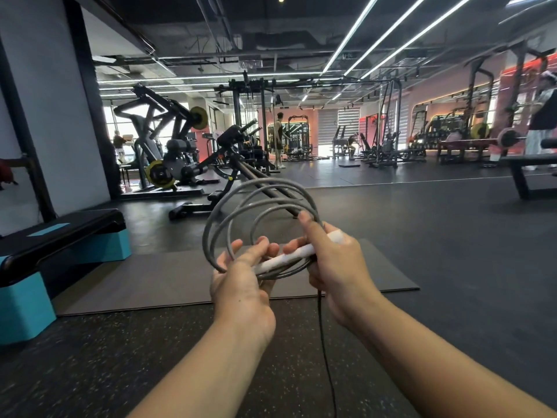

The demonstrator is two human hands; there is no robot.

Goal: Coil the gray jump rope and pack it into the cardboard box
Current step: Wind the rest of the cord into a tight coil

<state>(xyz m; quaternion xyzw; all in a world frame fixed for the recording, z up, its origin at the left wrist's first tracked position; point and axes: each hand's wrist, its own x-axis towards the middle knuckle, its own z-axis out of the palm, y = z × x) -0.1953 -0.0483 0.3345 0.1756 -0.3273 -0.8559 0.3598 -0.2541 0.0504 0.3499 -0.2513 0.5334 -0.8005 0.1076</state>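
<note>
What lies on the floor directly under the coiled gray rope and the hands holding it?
A dark gray mat lies on the speckled floor below the coiled gray rope. The left hand and right hand cover its middle. No cardboard box shows.

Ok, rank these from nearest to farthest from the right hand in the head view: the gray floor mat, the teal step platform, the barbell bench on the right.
1. Gray floor mat, on the floor just beyond the right hand.
2. Teal step platform, far left.
3. Barbell bench, back right.

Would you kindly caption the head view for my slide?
Both hands, left hand and right hand, hold the coiled gray jump rope by its white handles.
</note>
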